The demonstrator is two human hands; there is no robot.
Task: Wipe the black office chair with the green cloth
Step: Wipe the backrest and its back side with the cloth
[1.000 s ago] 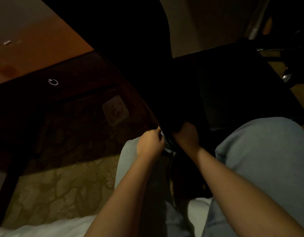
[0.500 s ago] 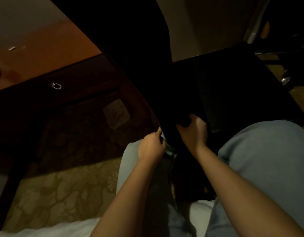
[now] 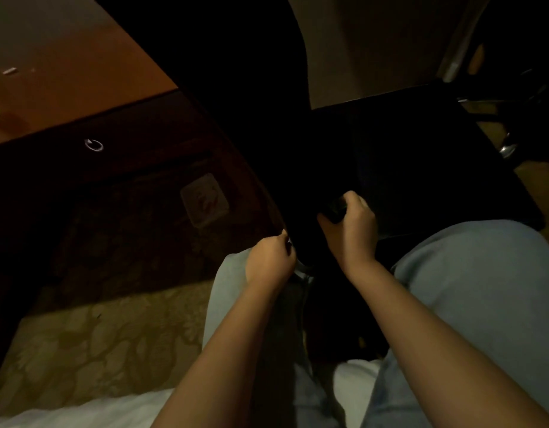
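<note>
A: Dim room, patterned carpet [image 3: 97, 344], wooden desk [image 3: 66, 88]. Chair?
B: Backrest of black office chair [image 3: 421, 168] runs up-left from both hands, seat right. Left hand [image 3: 268, 262] clutches its edge; right hand [image 3: 353, 233] clasps dark cloth [image 3: 336, 208].

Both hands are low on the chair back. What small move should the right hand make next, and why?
Probably slide the right hand up the chair back: it grips a dark wad, likely the cloth, low on the back, the left hand grips the edge, and most of the back lies above.
</note>
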